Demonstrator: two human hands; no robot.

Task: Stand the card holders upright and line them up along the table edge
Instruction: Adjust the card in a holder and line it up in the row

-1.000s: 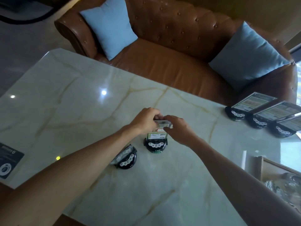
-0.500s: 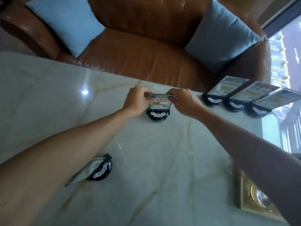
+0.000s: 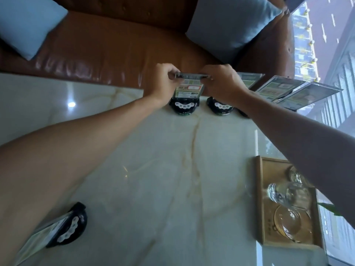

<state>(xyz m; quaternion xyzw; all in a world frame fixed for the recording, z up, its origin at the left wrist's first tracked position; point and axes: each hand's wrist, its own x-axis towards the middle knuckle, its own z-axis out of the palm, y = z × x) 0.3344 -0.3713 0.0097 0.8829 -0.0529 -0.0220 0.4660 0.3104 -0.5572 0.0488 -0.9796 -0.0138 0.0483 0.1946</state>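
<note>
Holder (image 3: 184, 96) stands upright at the far worktop (image 3: 172, 169) edge, black base down, just left of a row of further holders (image 3: 221, 108) whose cards lean right. Head view: left hand (image 3: 163, 81) and right hand (image 3: 221, 81) each pinch one top corner of the holder's clear card panel, fingers closed on it. One more holder (image 3: 65, 229) lies tipped over near the left forearm, well apart from the row; a wooden tray (image 3: 259, 198) of glassware sits at right.
</note>
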